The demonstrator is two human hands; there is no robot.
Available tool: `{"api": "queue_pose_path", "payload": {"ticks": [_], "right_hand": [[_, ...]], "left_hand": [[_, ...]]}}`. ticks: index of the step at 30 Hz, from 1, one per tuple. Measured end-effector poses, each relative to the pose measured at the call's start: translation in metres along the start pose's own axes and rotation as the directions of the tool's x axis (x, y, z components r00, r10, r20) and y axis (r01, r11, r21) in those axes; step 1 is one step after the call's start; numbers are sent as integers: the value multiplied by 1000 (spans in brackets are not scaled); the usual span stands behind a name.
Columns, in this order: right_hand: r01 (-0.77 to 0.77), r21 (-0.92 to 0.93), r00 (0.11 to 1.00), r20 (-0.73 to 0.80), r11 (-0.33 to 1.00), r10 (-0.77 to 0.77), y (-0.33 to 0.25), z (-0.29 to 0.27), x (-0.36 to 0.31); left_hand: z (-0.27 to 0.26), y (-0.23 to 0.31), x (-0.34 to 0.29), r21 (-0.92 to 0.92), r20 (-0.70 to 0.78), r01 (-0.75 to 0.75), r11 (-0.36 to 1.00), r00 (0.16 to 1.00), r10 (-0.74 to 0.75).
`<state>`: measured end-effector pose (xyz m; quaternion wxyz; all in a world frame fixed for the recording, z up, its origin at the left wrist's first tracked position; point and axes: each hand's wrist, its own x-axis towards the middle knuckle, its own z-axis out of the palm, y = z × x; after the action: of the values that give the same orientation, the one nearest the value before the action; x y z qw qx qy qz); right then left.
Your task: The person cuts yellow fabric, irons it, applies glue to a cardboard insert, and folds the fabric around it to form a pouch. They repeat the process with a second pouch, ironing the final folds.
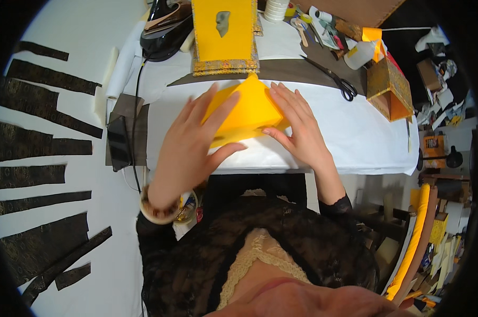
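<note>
A bright yellow, angular box-like piece (pixel 249 112) sits on the white covered table between my hands. One of its corners points away from me. My left hand (pixel 196 127) lies along its left side with spread fingers, and the thumb is stretched out by the near edge. On the other side, my right hand (pixel 297 116) rests flat with fingers extended, its thumb at the near right face. Just beyond stands a yellow panel (pixel 223 47) with a grey patch, above patterned fabric-covered boards (pixel 223 67).
Black scissors (pixel 331 79) and an open patterned box (pixel 391 90) lie to the right. At the back left is a black iron (pixel 167 31). A phone (pixel 120 140) and white roll (pixel 123 68) are left, beside dark fabric strips (pixel 38 177).
</note>
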<state>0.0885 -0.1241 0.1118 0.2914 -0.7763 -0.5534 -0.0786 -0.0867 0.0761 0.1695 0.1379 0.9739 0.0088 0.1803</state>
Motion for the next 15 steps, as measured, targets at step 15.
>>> {"api": "queue_pose_path", "payload": {"ticks": [15], "right_hand": [[-268, 834, 722, -157, 482, 674, 48, 54, -56]], "left_hand": [[12, -58, 39, -871, 433, 485, 83, 836, -337]]}}
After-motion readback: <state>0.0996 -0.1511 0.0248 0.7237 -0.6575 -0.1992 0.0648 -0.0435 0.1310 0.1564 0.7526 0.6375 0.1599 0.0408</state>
